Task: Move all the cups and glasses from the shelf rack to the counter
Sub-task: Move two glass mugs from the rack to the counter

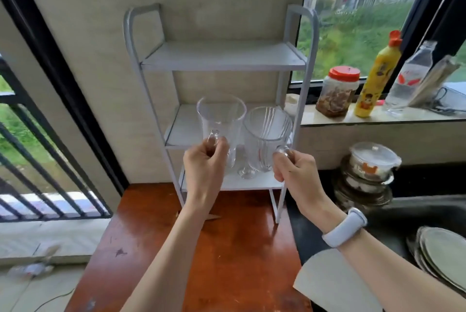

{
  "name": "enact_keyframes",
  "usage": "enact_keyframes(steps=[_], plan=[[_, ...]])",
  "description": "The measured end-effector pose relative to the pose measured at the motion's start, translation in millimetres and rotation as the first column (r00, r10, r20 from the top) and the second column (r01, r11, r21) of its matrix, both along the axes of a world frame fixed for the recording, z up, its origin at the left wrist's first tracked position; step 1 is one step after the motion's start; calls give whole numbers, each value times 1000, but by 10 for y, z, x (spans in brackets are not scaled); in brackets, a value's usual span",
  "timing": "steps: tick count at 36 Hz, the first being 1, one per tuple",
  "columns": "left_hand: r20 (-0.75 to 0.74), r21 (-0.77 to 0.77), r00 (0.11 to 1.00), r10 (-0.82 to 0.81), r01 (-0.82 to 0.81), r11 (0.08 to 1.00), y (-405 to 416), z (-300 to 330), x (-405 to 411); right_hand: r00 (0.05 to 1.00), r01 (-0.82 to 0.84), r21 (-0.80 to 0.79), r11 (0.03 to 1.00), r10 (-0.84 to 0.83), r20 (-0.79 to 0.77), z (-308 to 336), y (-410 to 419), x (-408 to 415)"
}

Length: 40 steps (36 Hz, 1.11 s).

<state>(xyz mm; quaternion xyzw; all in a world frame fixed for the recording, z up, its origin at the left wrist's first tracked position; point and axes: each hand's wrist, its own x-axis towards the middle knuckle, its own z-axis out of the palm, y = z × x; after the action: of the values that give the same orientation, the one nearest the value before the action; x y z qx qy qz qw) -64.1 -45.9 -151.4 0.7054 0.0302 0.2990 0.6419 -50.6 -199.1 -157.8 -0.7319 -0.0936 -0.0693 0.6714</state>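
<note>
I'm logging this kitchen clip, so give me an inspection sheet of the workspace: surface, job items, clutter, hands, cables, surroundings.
Surface: reddish wooden counter, scuffed, bare in front of the rack.
Job's things: white shelf rack, top shelf bare; left glass mug and right glass mug held by their handles in front of it; a stemmed glass on the bottom shelf.
Clutter: red-lidded jar, yellow bottle and clear bottle on the sill; stacked bowls; plates.
Grippers: left hand and right hand each closed on a mug handle.
Cables: thin wire on the floor.
Surroundings: window, balcony railing.
</note>
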Motion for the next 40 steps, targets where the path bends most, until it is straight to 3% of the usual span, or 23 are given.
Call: enact_keyframes(steps=[10,16,21,25,29,37,40], plan=[[-69,152,991,-112,122,981,-888,-402,-506,977,208,-65,976,-211,-37,-474,-1075,-697],[-43,184,959,-280,283,941,-2049,-482,-807,916,394,-98,914,-399,-46,-588,-2188,-1334],[-61,200,881,-470,472,859,-3293,-530,-1175,817,563,-100,821,-570,-85,-669,-3328,-2031],[-70,204,780,-622,622,756,-4322,-586,-1536,697,695,-149,704,-710,-100,-714,-4206,-2677],[-122,161,606,-786,794,587,-5335,-668,-1916,544,814,-156,560,-828,-136,-704,-4924,-3348],[-192,183,258,-947,957,224,-7168,-808,-2728,107,967,-211,139,-982,-158,-810,-6158,-4537],[-202,185,152,-968,976,115,-7799,-854,-3043,-15,976,-215,25,-984,-179,-863,-6580,-4894]])
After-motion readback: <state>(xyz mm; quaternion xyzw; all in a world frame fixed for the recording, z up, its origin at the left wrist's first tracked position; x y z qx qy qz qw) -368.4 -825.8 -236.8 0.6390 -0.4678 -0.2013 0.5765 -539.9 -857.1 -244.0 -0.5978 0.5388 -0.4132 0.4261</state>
